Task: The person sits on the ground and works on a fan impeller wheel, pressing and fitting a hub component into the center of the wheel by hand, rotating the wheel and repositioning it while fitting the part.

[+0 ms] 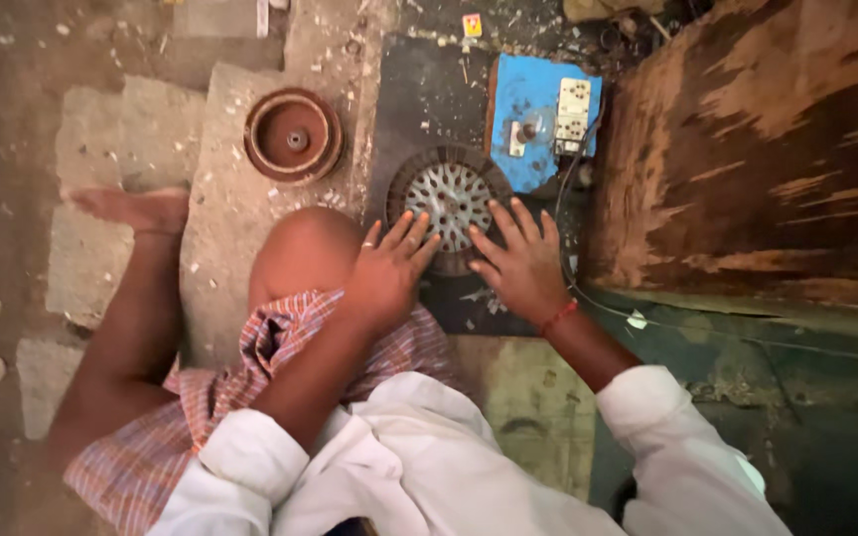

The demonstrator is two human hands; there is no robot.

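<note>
A round metal motor part [448,195] with a ring of slots lies flat on a dark mat [427,99] on the floor. My left hand [387,270] rests on its lower left edge with fingers spread. My right hand [520,262] lies on its lower right edge, fingers also spread, a red thread around the wrist. Neither hand grips the part; both press flat on it. My bent knee [302,248] is just left of the left hand.
A brown round cover [293,136] sits on the concrete to the upper left. A blue board with a white switch socket [542,119] lies right behind the part, its cable running down right. A worn wooden board [757,149] fills the right side. My bare foot [136,208] is at left.
</note>
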